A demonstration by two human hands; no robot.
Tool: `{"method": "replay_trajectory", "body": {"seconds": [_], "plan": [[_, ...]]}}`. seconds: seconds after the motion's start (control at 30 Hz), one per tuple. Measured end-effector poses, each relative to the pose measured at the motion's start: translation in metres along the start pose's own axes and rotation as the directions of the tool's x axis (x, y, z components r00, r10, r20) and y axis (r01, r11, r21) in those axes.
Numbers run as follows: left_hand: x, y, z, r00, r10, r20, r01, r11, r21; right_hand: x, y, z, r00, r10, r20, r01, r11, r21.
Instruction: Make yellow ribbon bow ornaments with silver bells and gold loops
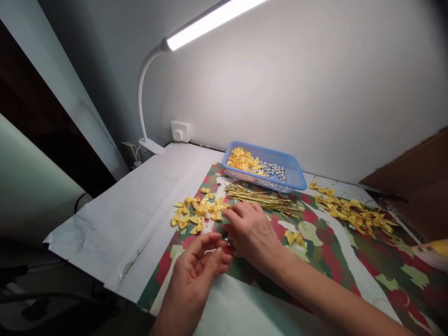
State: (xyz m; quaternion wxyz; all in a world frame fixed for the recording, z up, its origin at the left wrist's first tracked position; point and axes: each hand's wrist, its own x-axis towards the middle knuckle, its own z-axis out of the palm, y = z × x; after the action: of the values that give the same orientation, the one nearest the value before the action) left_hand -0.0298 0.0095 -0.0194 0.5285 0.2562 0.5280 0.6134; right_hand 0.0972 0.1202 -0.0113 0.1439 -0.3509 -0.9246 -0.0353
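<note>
A small shiny silver bead or bell (227,241) shows between my two hands, at the fingertips. My left hand (198,268) has its palm turned up, the fingers curled and the thumb close to the index finger. Across from it, my right hand (250,231) is bent downward with its fingers drawn together; their tips are partly hidden. Which hand grips the silver piece I cannot tell. Yellow ribbon bows (199,210) lie in a loose group just beyond my left hand. Behind my right hand is a bundle of gold twist ties (261,198).
A blue basket (299,179) holds more yellow bows and silver pieces. One bow (295,238) lies right of my right hand, with a pile of bows with ties (357,214) farther right. A clip-on lamp (142,93) arches over the table. Cardboard (413,182) stands at the right.
</note>
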Motion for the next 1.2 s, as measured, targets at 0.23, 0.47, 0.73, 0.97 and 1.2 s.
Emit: {"method": "replay_trajectory", "body": {"seconds": [0.23,0.47,0.73,0.97,1.2], "plan": [[-0.004,-0.006,0.003,1.000,-0.010,-0.009,0.010,1.000,0.030,0.024,0.005,0.016,0.993,-0.118,0.032,0.119,0.992,-0.039],[-0.005,-0.004,0.011,0.995,-0.091,-0.028,0.089,0.993,-0.075,-0.010,0.009,-0.017,0.994,-0.102,-0.048,0.102,0.995,-0.021],[-0.006,-0.007,0.023,0.996,-0.067,0.057,0.076,0.979,-0.187,0.006,0.002,0.002,0.998,-0.058,0.002,0.058,0.991,-0.119],[-0.010,-0.001,0.011,0.997,-0.044,-0.062,0.031,0.980,-0.197,0.033,0.002,0.015,0.989,-0.149,0.019,0.149,0.967,-0.208],[-0.006,0.003,0.015,0.999,-0.021,0.032,0.028,0.976,-0.214,-0.017,-0.007,-0.037,0.948,-0.261,-0.180,0.228,0.956,-0.184]]}}
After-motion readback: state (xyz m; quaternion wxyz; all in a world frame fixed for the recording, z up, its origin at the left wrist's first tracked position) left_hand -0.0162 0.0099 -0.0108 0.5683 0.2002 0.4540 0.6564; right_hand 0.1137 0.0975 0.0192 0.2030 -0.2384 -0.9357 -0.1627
